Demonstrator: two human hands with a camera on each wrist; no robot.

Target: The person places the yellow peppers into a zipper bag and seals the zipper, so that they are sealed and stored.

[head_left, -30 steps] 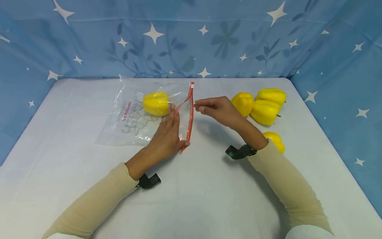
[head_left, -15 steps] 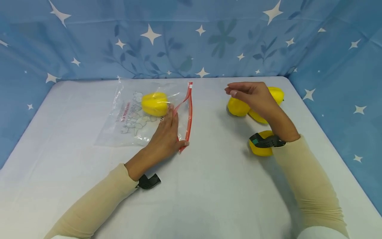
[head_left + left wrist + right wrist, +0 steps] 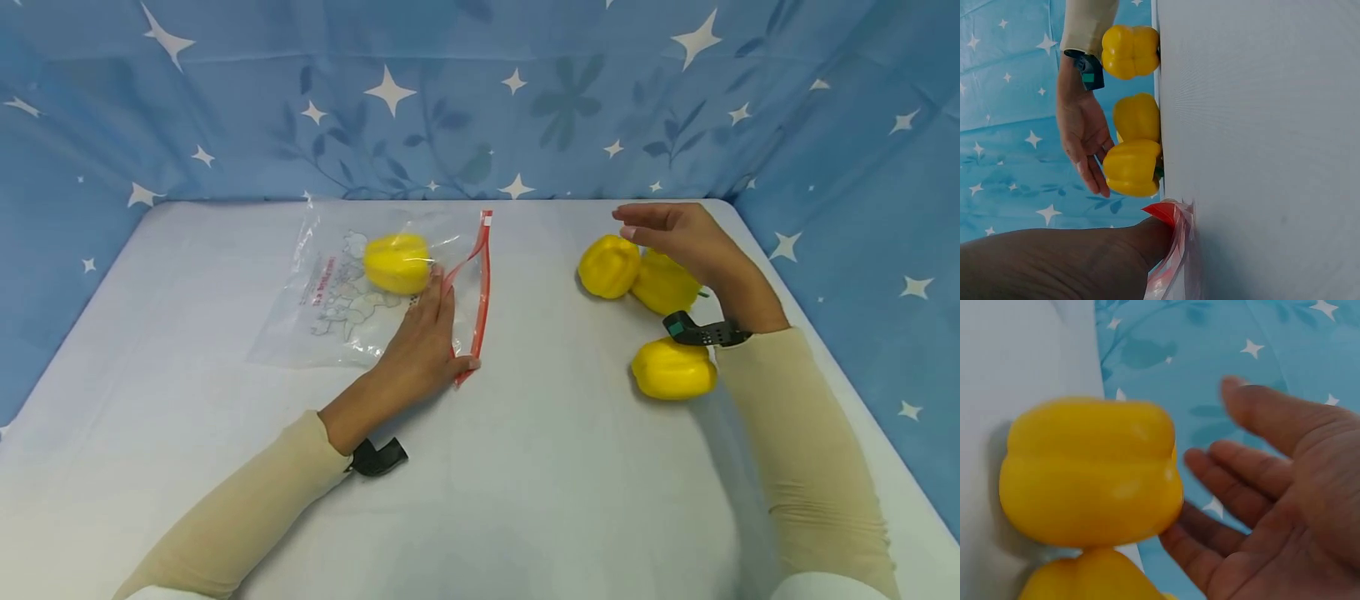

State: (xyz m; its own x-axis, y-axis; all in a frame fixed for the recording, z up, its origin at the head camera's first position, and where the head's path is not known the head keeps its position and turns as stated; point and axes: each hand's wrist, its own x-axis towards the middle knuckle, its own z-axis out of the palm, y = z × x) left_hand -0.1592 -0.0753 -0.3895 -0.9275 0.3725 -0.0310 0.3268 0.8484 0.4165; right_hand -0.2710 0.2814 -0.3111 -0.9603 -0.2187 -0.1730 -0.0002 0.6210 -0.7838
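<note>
A clear zip bag [image 3: 285, 325] with a red zip edge [image 3: 483, 308] lies flat, one yellow bell pepper [image 3: 397, 262] inside it. My left hand [image 3: 420, 337] rests on the bag near its parted mouth, fingers straight and thumb spread onto the red edge's near corner. My right hand [image 3: 686, 237] hovers over the peppers at the right, fingers extended and slightly bent, nothing held. Beneath it are a yellow bell pepper [image 3: 609, 267] and another bell pepper [image 3: 667, 283] beside it. In the right wrist view, the fingertips come right beside the nearest bell pepper [image 3: 1091, 472].
A further yellow bell pepper [image 3: 675, 369] lies closer to the front, under the right wrist's black strap [image 3: 705, 332]. A white-covered table [image 3: 540, 483] reaches to a blue star-patterned curtain [image 3: 465, 92] at the back and sides.
My right hand has moved from beside the bag's red edge rightward to above the peppers. My left hand and the bag have stayed in place.
</note>
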